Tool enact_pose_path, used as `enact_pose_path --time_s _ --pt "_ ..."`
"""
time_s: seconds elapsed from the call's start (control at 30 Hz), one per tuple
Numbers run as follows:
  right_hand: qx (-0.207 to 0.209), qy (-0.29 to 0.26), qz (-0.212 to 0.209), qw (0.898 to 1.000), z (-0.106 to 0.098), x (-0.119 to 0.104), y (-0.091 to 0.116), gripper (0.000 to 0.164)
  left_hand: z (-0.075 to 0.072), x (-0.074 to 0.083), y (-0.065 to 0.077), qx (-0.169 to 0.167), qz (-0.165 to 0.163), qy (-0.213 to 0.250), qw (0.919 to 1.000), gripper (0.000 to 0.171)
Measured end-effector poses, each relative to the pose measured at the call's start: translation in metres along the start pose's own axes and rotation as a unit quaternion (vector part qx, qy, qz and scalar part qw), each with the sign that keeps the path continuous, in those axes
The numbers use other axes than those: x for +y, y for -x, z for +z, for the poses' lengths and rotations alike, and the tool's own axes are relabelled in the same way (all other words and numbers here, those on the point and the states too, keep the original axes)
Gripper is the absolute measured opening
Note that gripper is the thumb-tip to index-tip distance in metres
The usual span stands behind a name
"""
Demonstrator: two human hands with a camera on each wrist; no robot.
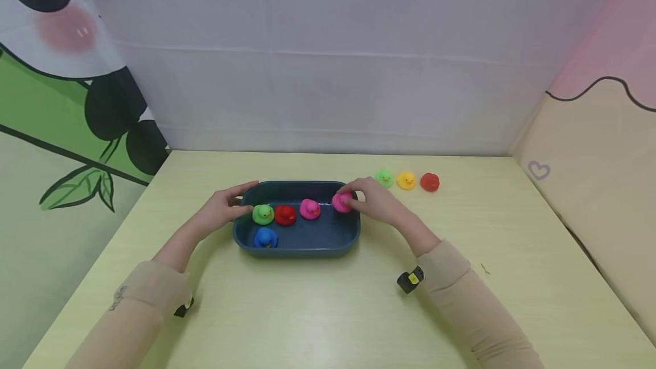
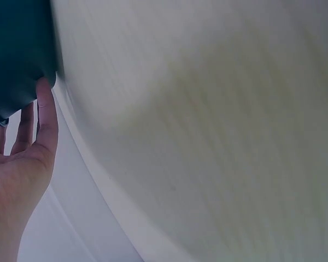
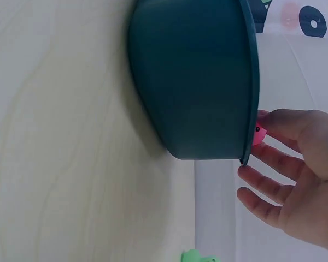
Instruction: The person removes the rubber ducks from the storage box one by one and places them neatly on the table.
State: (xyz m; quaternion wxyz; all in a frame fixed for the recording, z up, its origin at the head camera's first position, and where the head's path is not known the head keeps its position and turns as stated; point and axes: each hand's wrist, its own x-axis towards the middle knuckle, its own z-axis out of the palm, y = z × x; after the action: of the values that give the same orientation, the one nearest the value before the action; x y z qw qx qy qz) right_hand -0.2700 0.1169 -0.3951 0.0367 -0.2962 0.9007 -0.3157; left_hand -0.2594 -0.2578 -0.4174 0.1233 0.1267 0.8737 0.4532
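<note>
A dark blue-green plastic basin (image 1: 299, 244) sits on the table, seen from outside in both wrist views. My left hand (image 1: 221, 211) holds its left end, thumb over the rim and fingers against the outer wall. At the basin's right end, my right hand (image 1: 376, 201) pinches a pink rubber duck (image 1: 342, 203) between thumb and index finger, just inside the rim. The other right fingers (image 3: 265, 185) spread outside the wall. Inside the basin are a green duck (image 1: 263, 215), a red duck (image 1: 285, 215), another pink duck (image 1: 310, 209) and a blue duck (image 1: 266, 238).
Behind and right of the basin, a green duck (image 1: 384, 178), a yellow duck (image 1: 406, 180) and a red duck (image 1: 430, 182) stand in a row on the pale wooden table (image 1: 307, 306). A white cloth (image 1: 328, 95) hangs beyond the far edge, with painted panels on both sides.
</note>
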Motion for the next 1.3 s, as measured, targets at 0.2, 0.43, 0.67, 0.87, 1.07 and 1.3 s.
enact_pose_path --time_s 0.2,0.43,0.67,0.87,1.07,1.3 --pt "0.002 0.0 0.012 1.0 -0.01 -0.006 0.005 0.027 0.0 -0.002 -0.001 0.001 0.001 0.0 1.0 0.062" --pt "-0.003 0.003 0.006 1.0 -0.025 -0.016 0.011 0.026 0.0 -0.001 0.0 0.003 0.005 -0.003 1.0 0.062" --pt "0.006 0.012 0.012 1.0 -0.043 -0.022 0.019 0.027 -0.001 0.001 0.001 0.001 0.003 -0.001 1.0 0.063" --pt "0.017 0.029 0.012 0.999 -0.057 -0.027 0.026 0.03 -0.001 0.001 0.001 0.001 0.003 -0.003 1.0 0.062" --pt "0.028 0.022 0.015 0.999 -0.072 -0.029 0.034 0.029 0.0 0.001 0.001 0.003 0.002 -0.005 1.0 0.063" --pt "0.048 0.013 -0.016 0.999 -0.091 -0.023 0.045 0.027 0.0 -0.001 0.001 0.002 0.007 -0.004 1.0 0.063"
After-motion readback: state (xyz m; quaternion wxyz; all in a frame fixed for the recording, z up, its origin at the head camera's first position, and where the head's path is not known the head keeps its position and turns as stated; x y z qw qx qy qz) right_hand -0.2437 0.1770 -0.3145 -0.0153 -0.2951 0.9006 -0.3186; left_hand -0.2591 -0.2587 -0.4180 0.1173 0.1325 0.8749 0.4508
